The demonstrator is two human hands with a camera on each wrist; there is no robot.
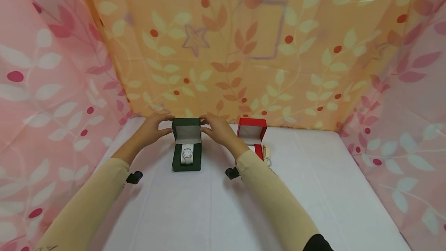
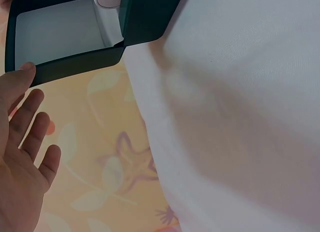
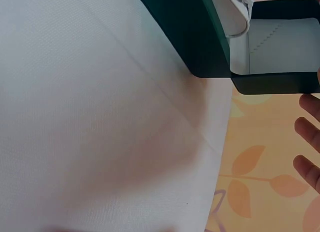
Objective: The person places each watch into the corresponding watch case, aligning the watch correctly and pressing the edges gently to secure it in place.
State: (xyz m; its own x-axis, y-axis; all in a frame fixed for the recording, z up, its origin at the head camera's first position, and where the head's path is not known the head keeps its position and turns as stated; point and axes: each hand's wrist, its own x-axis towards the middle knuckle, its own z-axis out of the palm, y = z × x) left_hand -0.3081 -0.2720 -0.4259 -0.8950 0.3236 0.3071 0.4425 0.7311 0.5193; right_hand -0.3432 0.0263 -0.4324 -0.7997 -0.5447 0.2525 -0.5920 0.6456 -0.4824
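Leaf-printed curtains [image 1: 244,49], orange at the far side and pink to left and right, close in a table under a white cloth [image 1: 313,189]. At the far middle stands an open dark green watch box [image 1: 186,144], its lid [image 1: 187,130] upright and a white watch [image 1: 187,153] lying on the cushion inside. A red box [image 1: 251,135], also open, stands just to its right.

The lid could snap shut or the light box could tip or slide toward the far edge if the two hands press unevenly, since both bear on the lid's top and nothing steadies the base.

The left hand [image 1: 155,126] is spread, fingers nearly straight, its thumb tip [image 2: 22,71] touching the lid's rim. The right hand [image 1: 216,128] is likewise relaxed and uncurled, fingertips at the lid's right edge; neither hand grips it.
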